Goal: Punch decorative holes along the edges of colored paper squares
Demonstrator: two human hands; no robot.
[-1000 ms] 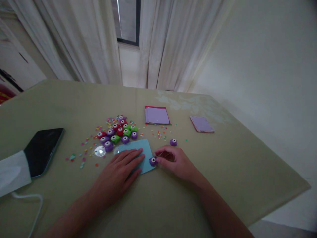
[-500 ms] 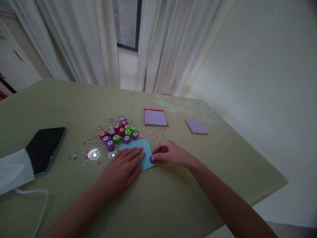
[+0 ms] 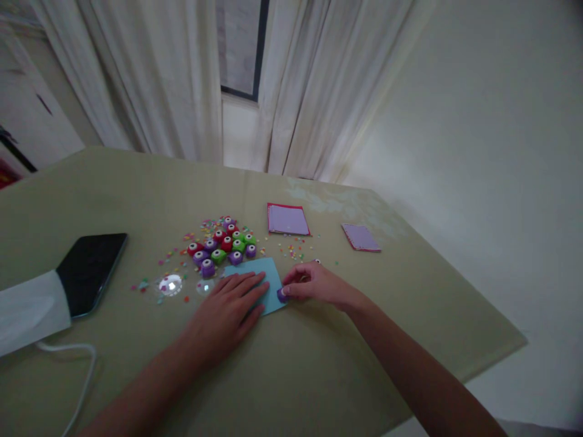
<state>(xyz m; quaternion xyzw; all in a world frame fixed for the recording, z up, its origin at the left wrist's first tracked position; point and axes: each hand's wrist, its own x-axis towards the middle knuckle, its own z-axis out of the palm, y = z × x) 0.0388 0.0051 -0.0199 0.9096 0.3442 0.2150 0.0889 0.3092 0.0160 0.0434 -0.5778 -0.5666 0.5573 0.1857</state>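
Left hand [image 3: 230, 306], flat and unclosed on blue sheet [image 3: 273, 276] | Right hand [image 3: 321, 285], clamped on purple punch [image 3: 281, 297] at the sheet's right edge | Beyond, as I see it: punch cluster [image 3: 226, 244] in red, green and purple, scattered confetti [image 3: 292, 250] | Black phone [image 3: 93, 267], left side of bench [image 3: 319, 382]

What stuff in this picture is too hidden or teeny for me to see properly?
All in the head view:
- Blue paper: its middle is under the left hand.
- Purple piece: partly covered by the right hand.
- Another piece: mostly behind that same hand.
- Confetti bits: too small to tell their shapes.
- White cable: cut off by the bottom edge.
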